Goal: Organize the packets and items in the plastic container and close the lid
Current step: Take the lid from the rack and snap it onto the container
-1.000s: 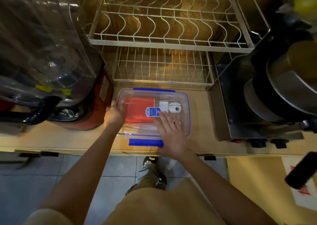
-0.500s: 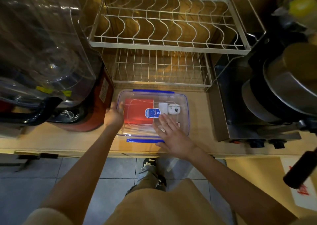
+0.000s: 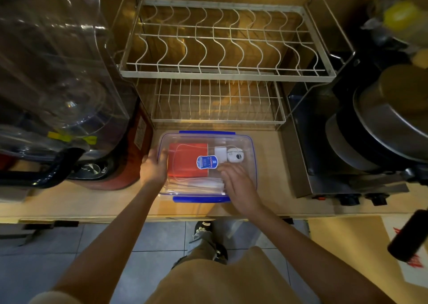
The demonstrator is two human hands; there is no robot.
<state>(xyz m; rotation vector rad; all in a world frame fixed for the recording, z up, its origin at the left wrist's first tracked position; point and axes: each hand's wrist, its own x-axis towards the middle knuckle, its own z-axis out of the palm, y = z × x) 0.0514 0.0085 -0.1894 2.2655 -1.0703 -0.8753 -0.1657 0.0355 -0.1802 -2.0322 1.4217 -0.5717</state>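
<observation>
Nearest the person, the blue front clip [image 3: 201, 199] of the plastic container [image 3: 253, 162] juts toward the counter's edge, seemingly not yet folded down. The right hand [image 3: 239, 186] lies open and flat on the clear lid [image 3: 208, 139], over the near right corner, grasping nothing; its heel sits just beside that clip's right end. The left hand [image 3: 154, 168] curls loosely around the container's left short wall, steadying it rather than clenching.

The container sits on the wooden counter [image 3: 69, 199] with its long axis running left to right. Through the lid show a red packet [image 3: 185, 152] on the left, a blue label [image 3: 206, 162] in the middle and small white items [image 3: 228, 153] to the right.

The front clip lies toward the person from the right hand, which is the nearer one to press it. A second blue clip [image 3: 207, 132] runs along the far edge, beneath the wire dish rack [image 3: 222, 72]; whether it is latched cannot be told.
</observation>
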